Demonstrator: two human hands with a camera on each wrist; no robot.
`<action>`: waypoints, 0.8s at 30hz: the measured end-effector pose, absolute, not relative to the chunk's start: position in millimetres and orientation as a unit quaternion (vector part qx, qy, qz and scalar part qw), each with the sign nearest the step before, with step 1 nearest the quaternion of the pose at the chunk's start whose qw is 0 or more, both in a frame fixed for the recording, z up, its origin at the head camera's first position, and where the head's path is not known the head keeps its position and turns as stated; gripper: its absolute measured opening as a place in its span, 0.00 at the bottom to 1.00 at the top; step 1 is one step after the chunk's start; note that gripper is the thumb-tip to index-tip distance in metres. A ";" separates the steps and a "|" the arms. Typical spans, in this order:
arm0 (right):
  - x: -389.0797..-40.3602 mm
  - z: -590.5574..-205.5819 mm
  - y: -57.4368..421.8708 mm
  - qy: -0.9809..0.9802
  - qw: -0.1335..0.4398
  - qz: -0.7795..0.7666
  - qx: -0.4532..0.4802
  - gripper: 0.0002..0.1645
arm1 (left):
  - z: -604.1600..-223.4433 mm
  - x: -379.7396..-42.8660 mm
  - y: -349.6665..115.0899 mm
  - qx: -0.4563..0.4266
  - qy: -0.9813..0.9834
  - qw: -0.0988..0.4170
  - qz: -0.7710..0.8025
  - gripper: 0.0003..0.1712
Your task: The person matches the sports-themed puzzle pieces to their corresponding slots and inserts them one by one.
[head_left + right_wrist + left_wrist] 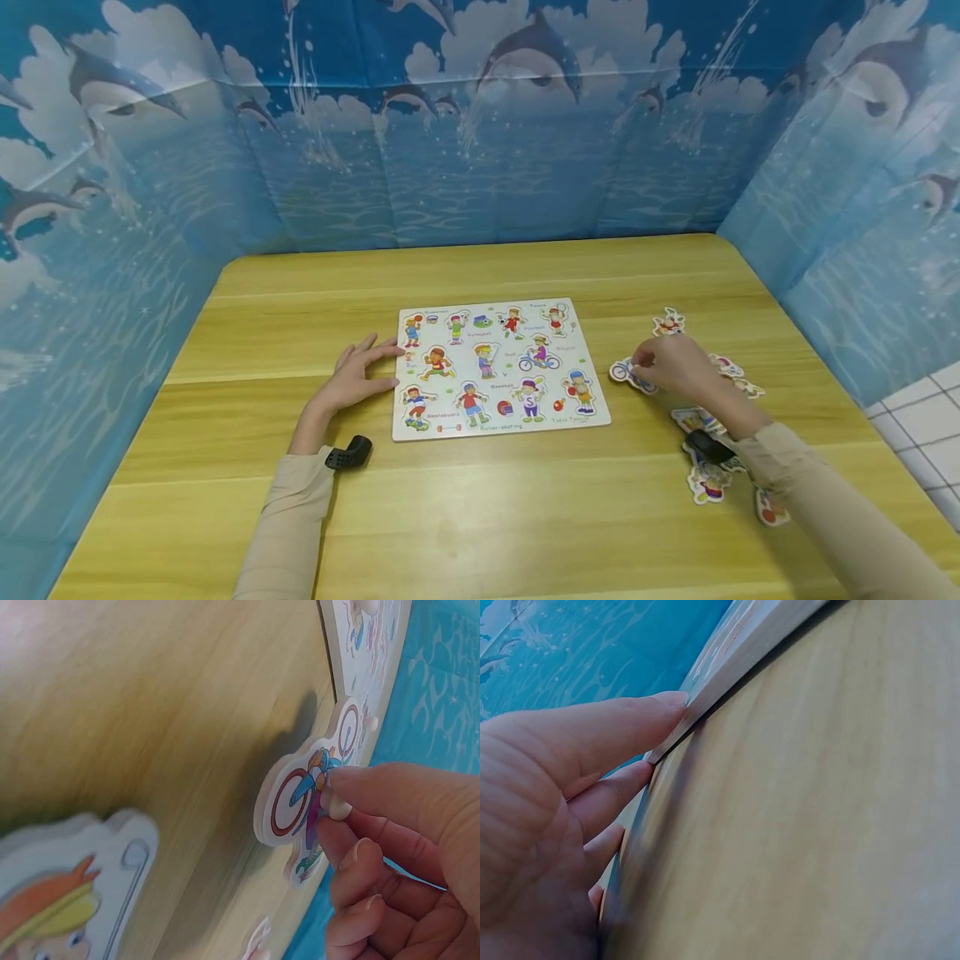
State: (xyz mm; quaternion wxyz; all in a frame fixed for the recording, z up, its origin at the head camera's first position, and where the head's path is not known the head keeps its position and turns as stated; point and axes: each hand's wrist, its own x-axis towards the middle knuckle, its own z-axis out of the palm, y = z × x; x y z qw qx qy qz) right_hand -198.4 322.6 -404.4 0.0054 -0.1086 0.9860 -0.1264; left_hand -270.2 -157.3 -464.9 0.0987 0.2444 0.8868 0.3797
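A white puzzle board printed with sports figures lies flat on the table. My left hand touches its left edge with thumb and fingers extended; in the left wrist view, the thumb rests against the board's side. Right of the board, my right hand pinches the small round knob of a bicycle-rider puzzle piece. That piece is tilted and casts a shadow on the table. One of its wheels overlaps the board's corner in the right wrist view.
Several loose puzzle pieces lie around and under the right forearm. A single piece sits beyond the right hand, and another is nearer the front. Black wrist devices are on both arms. A dolphin-print curtain encloses the wooden table.
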 end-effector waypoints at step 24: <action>-223.5 -406.3 292.1 0.983 0.004 -0.127 -0.130 0.04 | -464.3 -270.3 -157.0 0.238 0.886 0.105 0.385 0.28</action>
